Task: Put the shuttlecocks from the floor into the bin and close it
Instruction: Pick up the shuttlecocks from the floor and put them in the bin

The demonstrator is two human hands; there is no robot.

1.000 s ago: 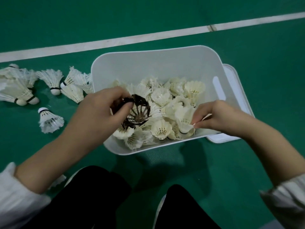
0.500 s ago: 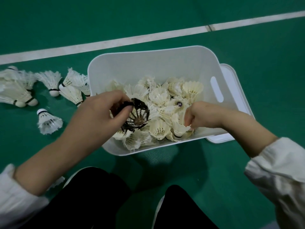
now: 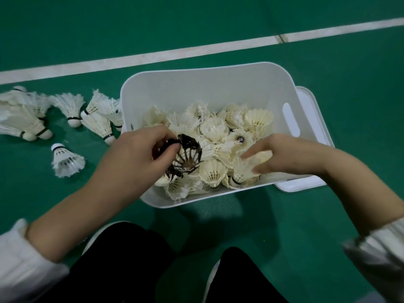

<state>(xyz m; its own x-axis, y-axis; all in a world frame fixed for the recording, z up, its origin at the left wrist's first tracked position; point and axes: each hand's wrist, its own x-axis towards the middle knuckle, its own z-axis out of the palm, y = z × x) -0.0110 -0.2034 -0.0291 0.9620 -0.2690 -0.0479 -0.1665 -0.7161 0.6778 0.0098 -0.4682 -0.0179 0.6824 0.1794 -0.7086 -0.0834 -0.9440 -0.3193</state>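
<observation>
Opening from its earlier fist, the right hand is spreading loose, empty fingers over the white pile. On the floor at left, roughly eight shuttlecocks are lying, though the far cluster is blurring. One left hand is pinching one dark shuttlecock inside the one bin. One lid is lying against its right side. Releasing low, then gathering several by the corks, would be going best.
</observation>
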